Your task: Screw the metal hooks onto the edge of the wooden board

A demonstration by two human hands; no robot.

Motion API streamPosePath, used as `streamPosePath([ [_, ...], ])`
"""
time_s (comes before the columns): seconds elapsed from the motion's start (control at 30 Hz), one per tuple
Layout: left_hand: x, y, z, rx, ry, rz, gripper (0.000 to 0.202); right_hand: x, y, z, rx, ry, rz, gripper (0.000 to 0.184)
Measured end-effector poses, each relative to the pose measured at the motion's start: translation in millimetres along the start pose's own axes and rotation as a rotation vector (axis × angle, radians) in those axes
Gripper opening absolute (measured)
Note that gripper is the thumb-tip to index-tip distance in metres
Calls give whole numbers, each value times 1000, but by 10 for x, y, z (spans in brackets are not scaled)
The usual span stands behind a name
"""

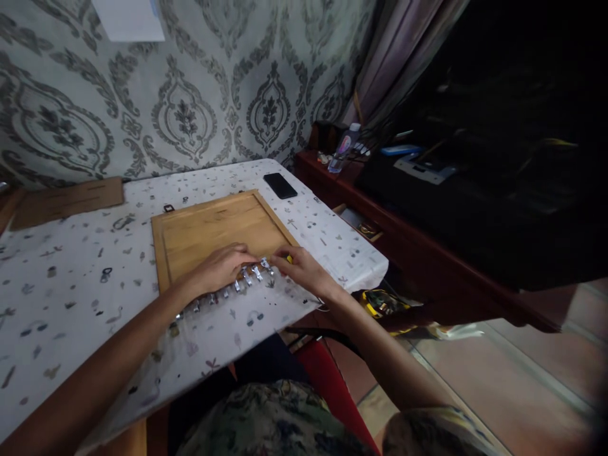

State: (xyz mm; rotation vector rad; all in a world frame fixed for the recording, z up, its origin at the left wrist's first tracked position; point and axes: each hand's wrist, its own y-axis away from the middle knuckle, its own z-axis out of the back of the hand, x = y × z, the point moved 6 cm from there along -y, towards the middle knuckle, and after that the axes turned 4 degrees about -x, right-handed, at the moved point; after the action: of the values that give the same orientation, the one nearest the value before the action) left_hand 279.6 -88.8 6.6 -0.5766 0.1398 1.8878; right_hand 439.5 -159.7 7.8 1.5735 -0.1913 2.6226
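Note:
A framed wooden board (218, 221) lies on the table, with a row of small shiny metal clips (247, 276) along its near edge. My left hand (224, 265) reaches over that edge, and its fingertips are closed at a metal clip (265, 261) near the right end of the row. Just to the right, my right hand (300, 269) is curled, with a small yellow thing (289, 258) showing between its fingers. What kind of thing it is stays hidden by the hand.
The table (266, 329) has a printed white cover. A black phone (280, 185) lies behind the board, and a flat piece of cardboard (71, 201) at the far left. To the right, a dark red cabinet (327, 180) carries a plastic bottle (342, 149); below it is an open drawer (357, 221).

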Motion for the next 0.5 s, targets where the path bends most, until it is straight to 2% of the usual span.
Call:
streamPosePath([
  [0.13,-39,6,16,33,-23,28,40,5,38,-85,70,3,-2,25],
  [0.23,14,101,123,2,23,65,46,2,63,-73,70,-15,9,27],
  [0.33,247,350,320,-119,-24,169,48,-14,101,34,7,-73,17,35],
  [0.5,763,1048,650,-298,-125,376,48,-130,115,329,-216,-486,-131,51],
])
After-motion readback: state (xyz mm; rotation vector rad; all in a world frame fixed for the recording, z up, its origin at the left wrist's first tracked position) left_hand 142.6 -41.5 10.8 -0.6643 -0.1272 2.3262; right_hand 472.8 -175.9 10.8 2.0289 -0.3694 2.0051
